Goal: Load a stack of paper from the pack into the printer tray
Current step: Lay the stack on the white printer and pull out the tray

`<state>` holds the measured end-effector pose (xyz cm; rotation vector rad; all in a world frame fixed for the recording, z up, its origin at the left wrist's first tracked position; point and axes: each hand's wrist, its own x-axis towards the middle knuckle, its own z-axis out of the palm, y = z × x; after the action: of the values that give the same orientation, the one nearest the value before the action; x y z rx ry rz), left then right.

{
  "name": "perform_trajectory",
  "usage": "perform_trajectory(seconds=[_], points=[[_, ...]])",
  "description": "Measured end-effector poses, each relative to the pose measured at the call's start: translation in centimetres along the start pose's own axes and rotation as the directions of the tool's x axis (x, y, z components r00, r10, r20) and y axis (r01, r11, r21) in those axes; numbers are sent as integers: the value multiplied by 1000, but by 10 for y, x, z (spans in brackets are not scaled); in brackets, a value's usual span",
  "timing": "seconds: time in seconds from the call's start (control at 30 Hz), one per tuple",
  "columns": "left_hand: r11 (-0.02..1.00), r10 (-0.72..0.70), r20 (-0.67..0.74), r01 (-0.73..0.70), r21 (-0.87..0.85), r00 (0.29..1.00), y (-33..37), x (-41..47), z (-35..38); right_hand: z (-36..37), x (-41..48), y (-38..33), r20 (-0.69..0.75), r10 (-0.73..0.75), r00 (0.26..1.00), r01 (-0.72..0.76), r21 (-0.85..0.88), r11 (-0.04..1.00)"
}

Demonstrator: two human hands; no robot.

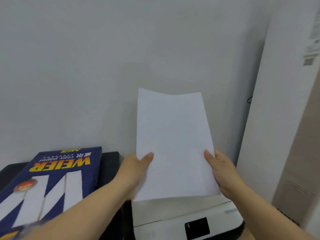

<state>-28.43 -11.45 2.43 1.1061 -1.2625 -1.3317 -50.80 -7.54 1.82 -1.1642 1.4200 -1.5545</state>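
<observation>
A stack of white paper (pixel 174 142) is held up in front of the wall, long side upright and slightly bowed. My left hand (pixel 136 168) grips its lower left edge, thumb on the front. My right hand (pixel 220 170) grips its lower right edge the same way. Below the sheets stands the white printer (pixel 187 217) with a small dark panel on its top; its tray is not visible. To the left lies the blue paper pack (pixel 52 184) with yellow lettering, resting on a black surface.
A grey wall fills the background. A tall white and beige cabinet or box (pixel 284 129) stands close on the right, with a label near its top. The black surface (pixel 110 163) under the pack ends beside the printer.
</observation>
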Motion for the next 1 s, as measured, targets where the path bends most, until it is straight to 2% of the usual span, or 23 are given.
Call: perform_trajectory(seconds=[0.23,0.33,0.47,0.6,0.67,0.73,0.83,0.87,1.0], points=[[976,-219,-75,220,-6,973,-59,48,64,-58,70,52,91,123,988,-107,-168,980],[967,-253,-88,254,-1,963,-92,57,84,-75,92,87,139,201,970,-165,-234,958],[951,-271,-203,295,96,941,-136,64,105,-88,113,139,195,294,936,-198,-402,894],[889,-277,-324,369,270,905,-176,79,110,-87,130,180,185,295,938,-121,-620,775],[817,-221,-357,372,441,908,-190,87,111,-84,134,193,167,277,946,-71,-729,681],[693,-126,-367,347,632,921,-200,93,111,-80,133,199,158,224,962,5,-827,562],[372,95,-372,313,874,923,-210,97,112,-73,131,204,189,42,981,162,-918,363],[310,148,-372,314,898,917,-212,97,112,-73,132,206,196,5,981,183,-923,338],[245,188,-358,309,919,915,-221,103,110,-74,143,216,207,11,978,190,-919,347]])
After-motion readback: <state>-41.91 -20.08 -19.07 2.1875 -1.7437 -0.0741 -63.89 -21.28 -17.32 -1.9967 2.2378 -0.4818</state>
